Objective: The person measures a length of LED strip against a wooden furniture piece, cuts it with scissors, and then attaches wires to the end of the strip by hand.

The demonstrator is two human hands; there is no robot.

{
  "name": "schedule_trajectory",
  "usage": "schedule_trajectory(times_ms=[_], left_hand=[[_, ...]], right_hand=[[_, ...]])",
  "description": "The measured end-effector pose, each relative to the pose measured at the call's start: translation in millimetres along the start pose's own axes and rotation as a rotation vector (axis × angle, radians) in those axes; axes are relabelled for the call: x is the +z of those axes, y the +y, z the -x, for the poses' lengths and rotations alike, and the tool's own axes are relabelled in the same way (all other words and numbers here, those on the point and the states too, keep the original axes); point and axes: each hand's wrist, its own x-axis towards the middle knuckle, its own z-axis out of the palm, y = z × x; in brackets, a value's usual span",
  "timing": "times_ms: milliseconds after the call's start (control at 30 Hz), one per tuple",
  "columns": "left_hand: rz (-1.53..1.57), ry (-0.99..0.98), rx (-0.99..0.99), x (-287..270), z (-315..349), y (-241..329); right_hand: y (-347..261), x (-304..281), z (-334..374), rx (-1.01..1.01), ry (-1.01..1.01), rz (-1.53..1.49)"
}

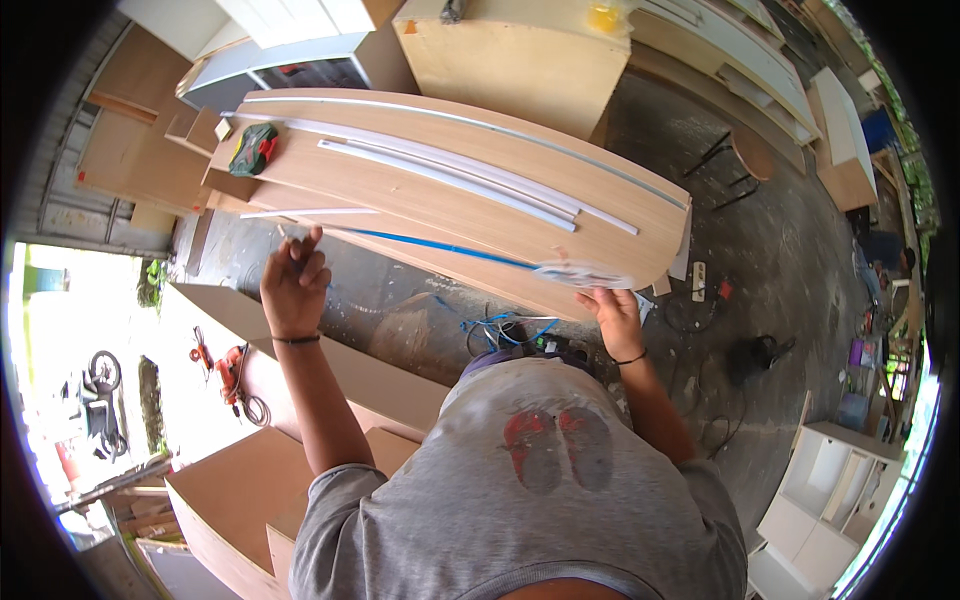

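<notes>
Above the near edge of a wooden board point(430, 215) stretches a blue strip point(450, 248). The left hand point(295, 280) curls at its left end, grip unclear; the right hand point(615, 315), near the board's near right corner, holds a blurred white bundle point(585, 273).

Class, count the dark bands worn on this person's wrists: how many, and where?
2: one dark band circles the left wrist, another band the right wrist. Both wrists show, so none seems hidden.
</notes>
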Motion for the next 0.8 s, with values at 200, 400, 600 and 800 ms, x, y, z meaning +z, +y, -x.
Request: schedule_trajectory(times_ms=[200,400,600,800], left_hand=[[-0.143,-0.060,-0.229,15.7,-10.7,-31.3],[-1.084,-0.221,-0.489,27.2,-26.5,-66.5],[-1.056,-0.743,-0.637,26.4,-19.6,-142.9],[-0.816,-0.810,-0.001,144.0,-6.3,-215.8]], right_hand=[[-35.5,-33.5,18.2,-0.106,0.080,-0.379],[-91.8,-42.7,29.5,-0.430,0.137,-0.253],[-115.8,-20.9,26.6,-0.496,0.078,-0.079],[-116.1,29.1,18.8,-0.338,0.126,0.028]])
